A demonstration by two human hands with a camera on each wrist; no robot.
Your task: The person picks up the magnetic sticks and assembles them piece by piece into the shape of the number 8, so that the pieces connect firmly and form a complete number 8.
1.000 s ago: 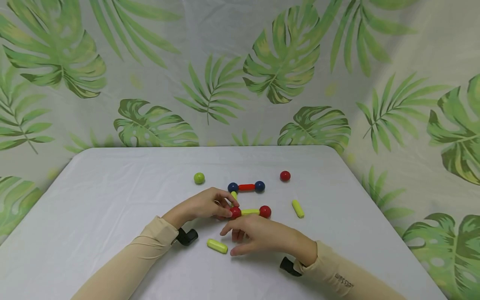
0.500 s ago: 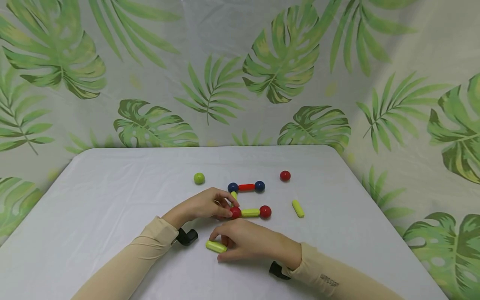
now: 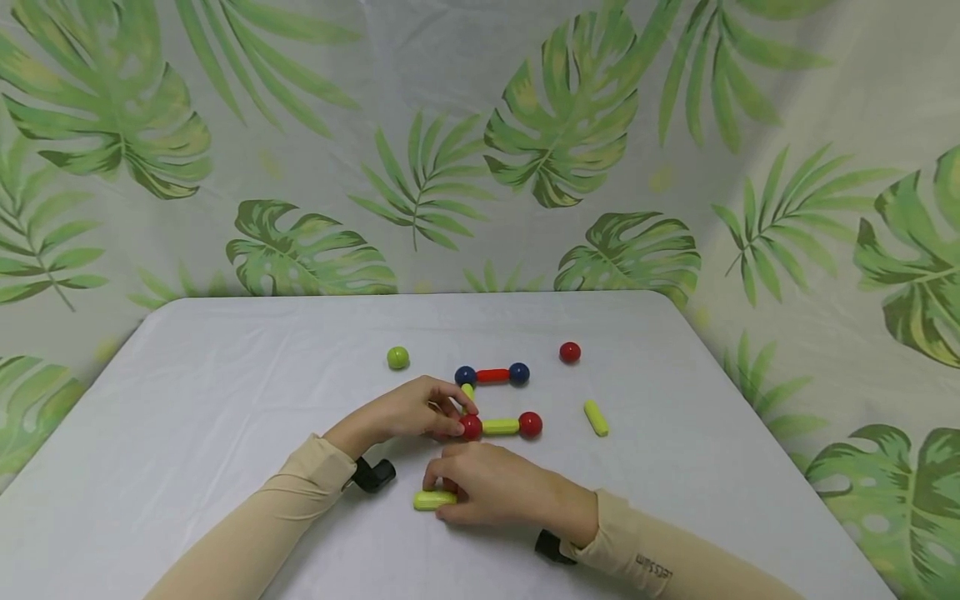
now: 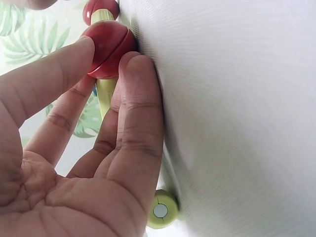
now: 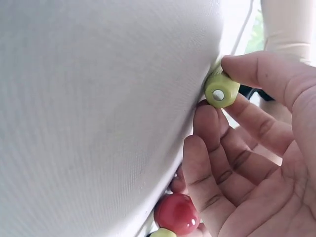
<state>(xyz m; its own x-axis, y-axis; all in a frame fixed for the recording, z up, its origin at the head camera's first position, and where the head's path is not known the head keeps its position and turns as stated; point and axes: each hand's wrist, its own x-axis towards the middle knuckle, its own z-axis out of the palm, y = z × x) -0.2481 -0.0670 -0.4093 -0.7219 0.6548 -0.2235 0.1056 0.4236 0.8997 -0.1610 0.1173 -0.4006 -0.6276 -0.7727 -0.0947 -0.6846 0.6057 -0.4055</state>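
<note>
My left hand (image 3: 416, 410) holds a red ball (image 3: 472, 427) between thumb and fingers, on the table. One yellow-green rod (image 3: 501, 427) runs from that ball to a second red ball (image 3: 530, 425). Another yellow-green rod (image 3: 468, 397) leads back to a blue ball (image 3: 465, 376), which a red rod (image 3: 492, 376) joins to a second blue ball (image 3: 519, 373). Nearer the front, my right hand (image 3: 498, 487) pinches a loose yellow-green rod (image 3: 432, 501) lying on the table. In the right wrist view, the rod's end (image 5: 218, 95) shows a silvery disc.
A green ball (image 3: 397, 357) lies at the back left and a loose red ball (image 3: 570, 352) at the back right. Right of the joined pieces is one more yellow-green rod (image 3: 596, 417). All rest on a white-covered table (image 3: 247, 358) before a leaf-patterned cloth (image 3: 442, 75).
My right hand has moved left and toward the front and taken hold of the loose yellow-green rod, which has turned slightly. The left hand stays on the red ball.
</note>
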